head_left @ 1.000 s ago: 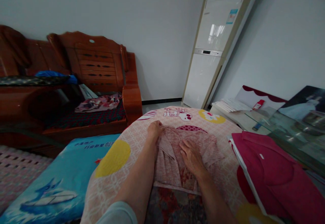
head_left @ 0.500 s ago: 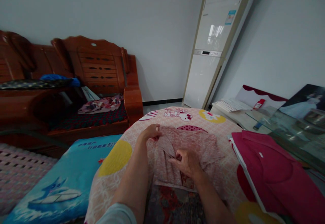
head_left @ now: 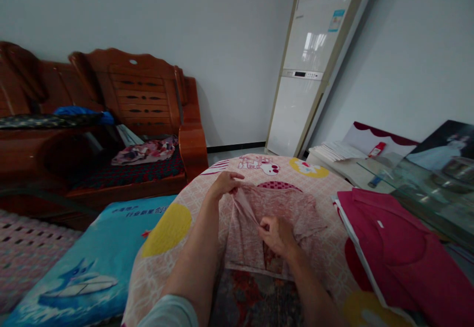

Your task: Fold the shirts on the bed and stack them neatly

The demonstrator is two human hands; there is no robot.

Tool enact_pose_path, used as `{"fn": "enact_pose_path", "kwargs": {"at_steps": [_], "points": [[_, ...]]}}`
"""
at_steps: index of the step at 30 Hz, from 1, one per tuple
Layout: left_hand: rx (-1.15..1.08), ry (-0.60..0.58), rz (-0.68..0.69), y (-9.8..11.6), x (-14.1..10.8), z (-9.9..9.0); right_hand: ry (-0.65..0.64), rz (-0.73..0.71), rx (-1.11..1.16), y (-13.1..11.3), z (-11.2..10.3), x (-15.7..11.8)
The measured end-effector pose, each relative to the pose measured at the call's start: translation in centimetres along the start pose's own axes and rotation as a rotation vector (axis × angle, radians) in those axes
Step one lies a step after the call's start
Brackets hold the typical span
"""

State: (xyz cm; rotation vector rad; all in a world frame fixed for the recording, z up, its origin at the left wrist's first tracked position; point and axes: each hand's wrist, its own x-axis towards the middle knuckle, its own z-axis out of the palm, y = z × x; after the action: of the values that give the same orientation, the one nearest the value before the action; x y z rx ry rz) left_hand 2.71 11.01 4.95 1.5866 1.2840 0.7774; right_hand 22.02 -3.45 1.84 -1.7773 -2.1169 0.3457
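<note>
Left hand (head_left: 226,184): we pinch the pink top (head_left: 246,248) at its upper left edge. Right hand (head_left: 274,233): fingers closed on a fold near its middle. Top lies on the patterned cloth (head_left: 163,277), left of the red garment (head_left: 400,248).

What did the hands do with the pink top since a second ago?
The right hand was lying spread on the pink top. Now it has moved slightly toward the person and pinches an edge of the cloth, which is raised between both hands. The left hand is still at the top's far left corner. The folded crimson cloth stayed put.
</note>
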Motion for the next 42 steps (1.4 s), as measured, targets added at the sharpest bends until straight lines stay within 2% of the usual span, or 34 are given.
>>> {"fn": "enact_pose_path", "kwargs": {"at_steps": [2,5,8,11,13,15,19,22,25,29,33,36,39,42], "points": [[-0.060,-0.043,0.055,0.3,0.4,1.6,-0.015,0.031,0.007,0.3,-0.5,0.0],[-0.128,-0.143,0.043,0.1,0.9,3.8,-0.079,0.063,0.009,0.9,-1.0,0.0],[-0.130,-0.102,0.065,-0.5,1.3,4.2,-0.112,0.084,-0.021,1.3,-0.9,0.1],[0.021,0.053,0.177,-0.9,1.5,3.4,-0.112,0.086,-0.054,1.4,-0.8,0.1],[0.139,0.088,0.207,-0.9,1.6,3.1,-0.111,0.083,-0.062,1.3,-0.8,0.1],[0.248,0.059,0.216,-0.8,1.7,3.5,-0.108,0.088,-0.054,1.2,-0.9,0.1],[0.496,-0.020,0.302,-0.9,1.7,5.3,-0.114,0.080,-0.018,1.2,-1.2,-0.1],[0.587,-0.031,0.341,-1.1,1.7,6.1,-0.129,0.065,-0.007,1.4,-1.2,-0.1],[0.572,-0.023,0.323,-0.8,1.6,5.8,-0.137,0.061,0.006,1.6,-1.2,-0.1],[0.399,-0.110,0.318,0.2,1.4,5.3,-0.154,0.063,0.052,1.6,-1.4,0.0],[0.338,-0.155,0.437,0.5,1.3,6.4,-0.198,0.085,0.070,1.7,-1.9,-0.1],[0.284,-0.209,0.448,0.2,1.3,7.3,-0.209,0.096,0.060,1.9,-1.8,-0.1],[0.128,-0.127,0.426,-0.3,1.6,6.8,-0.112,0.092,0.067,2.0,-1.4,0.1],[0.084,0.102,0.333,-1.0,2.2,5.2,0.078,0.043,0.044,1.7,-0.8,0.3]]}}
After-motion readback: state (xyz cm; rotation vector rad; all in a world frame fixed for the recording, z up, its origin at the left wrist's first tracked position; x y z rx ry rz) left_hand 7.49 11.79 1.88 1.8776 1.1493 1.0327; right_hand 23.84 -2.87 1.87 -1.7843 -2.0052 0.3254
